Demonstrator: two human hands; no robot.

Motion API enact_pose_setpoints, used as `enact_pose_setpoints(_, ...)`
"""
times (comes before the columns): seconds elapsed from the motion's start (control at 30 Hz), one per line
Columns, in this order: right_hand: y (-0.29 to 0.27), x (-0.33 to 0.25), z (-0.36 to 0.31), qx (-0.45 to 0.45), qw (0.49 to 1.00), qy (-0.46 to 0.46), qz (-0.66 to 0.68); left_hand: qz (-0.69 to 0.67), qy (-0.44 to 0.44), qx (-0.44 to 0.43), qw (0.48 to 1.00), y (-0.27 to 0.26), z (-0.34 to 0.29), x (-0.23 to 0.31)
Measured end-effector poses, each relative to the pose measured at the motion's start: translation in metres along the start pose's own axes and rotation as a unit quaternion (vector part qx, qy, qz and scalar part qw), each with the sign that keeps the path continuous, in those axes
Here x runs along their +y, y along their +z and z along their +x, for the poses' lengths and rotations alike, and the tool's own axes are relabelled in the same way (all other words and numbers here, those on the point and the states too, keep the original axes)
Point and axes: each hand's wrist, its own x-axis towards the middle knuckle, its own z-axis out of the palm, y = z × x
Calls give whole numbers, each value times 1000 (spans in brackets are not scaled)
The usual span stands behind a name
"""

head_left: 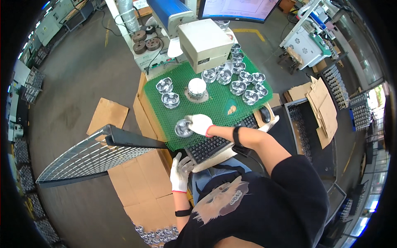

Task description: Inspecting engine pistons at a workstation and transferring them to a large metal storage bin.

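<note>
My right hand [200,124], in a white knitted glove, grips the edge of a silvery metal piston [182,128] at the near left of the green mesh mat [215,113]. Lower down, beside the keyboard's left end, my left hand [180,172] is gloved too; its fingers are spread, greyish at the tips, and I see nothing held. Another piston [197,87], its top bright white, stands on a round metal base [197,98] under the white box-shaped machine head [205,44]. Two pistons [170,100] sit to its left. Several more pistons [238,87] crowd the mat's right side.
A black keyboard [209,148] and a mouse [264,114] lie along the near edge. A monitor [240,9] stands at the back, with brown metal rings [153,44] at back left. A wire rack [95,159] and cardboard [142,175] are on my left, an open bin [298,130] on my right.
</note>
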Motion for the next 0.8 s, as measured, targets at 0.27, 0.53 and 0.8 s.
enact_pose_setpoints(0.27,9,-3,40,28,982,54,179,82,-23,31,996,-37,10,-24)
enact_pose_setpoints(0.53,-121,87,-83,13,996,44,-81,90,-78,-18,993,3,35,-15)
enact_pose_setpoints(0.8,-121,189,-99,261,930,110,-236,295,-29,-45,954,69,56,-7)
